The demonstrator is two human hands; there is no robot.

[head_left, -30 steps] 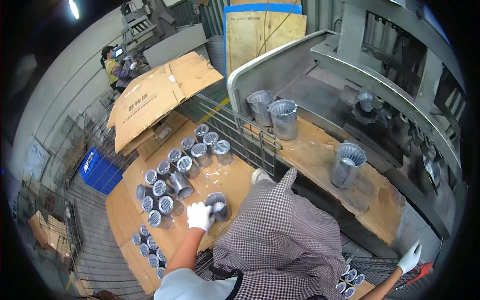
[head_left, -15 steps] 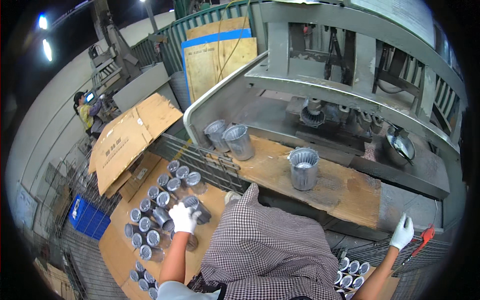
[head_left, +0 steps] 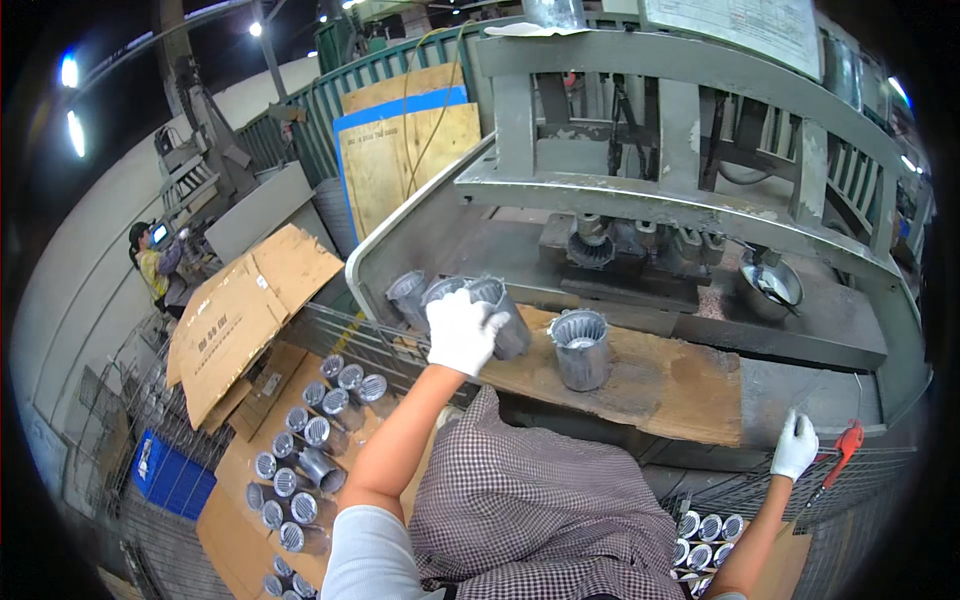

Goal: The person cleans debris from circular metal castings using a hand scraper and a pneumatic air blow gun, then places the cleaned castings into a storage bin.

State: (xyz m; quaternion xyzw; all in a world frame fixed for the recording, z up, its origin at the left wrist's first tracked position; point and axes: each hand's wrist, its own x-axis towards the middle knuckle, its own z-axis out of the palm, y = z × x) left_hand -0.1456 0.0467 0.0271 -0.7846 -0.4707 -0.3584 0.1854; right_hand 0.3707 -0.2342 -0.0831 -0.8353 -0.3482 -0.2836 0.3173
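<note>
My left hand (head_left: pixel 463 330), in a white glove, is closed on the side of a grey ribbed metal cup (head_left: pixel 512 330) at the left end of the cardboard-covered ledge. Behind the hand stand two similar cups, the far-left cup (head_left: pixel 405 298) and another (head_left: pixel 445 288) partly hidden by my fingers. A further cup (head_left: pixel 580 355) stands upright with its mouth up, in the middle of the cardboard strip (head_left: pixel 660 385). My right hand (head_left: pixel 796 446), also gloved, is at the ledge's right front edge, fingers extended and holding nothing, beside a red air gun (head_left: pixel 850 440).
Several metal cups (head_left: pixel 318 432) lie in rows on cardboard at lower left; more finished-looking parts (head_left: pixel 710 528) are at lower right. Ahead is a grey press frame (head_left: pixel 640 190) with a metal bowl (head_left: pixel 772 292). Wire mesh edges and a blue crate (head_left: pixel 172 475) are left. A person (head_left: pixel 160 270) stands far left.
My left hand has moved from the cups at lower left up to the ledge, bringing a cup beside the two there. My right hand stays near the air gun. The view has shifted slightly.
</note>
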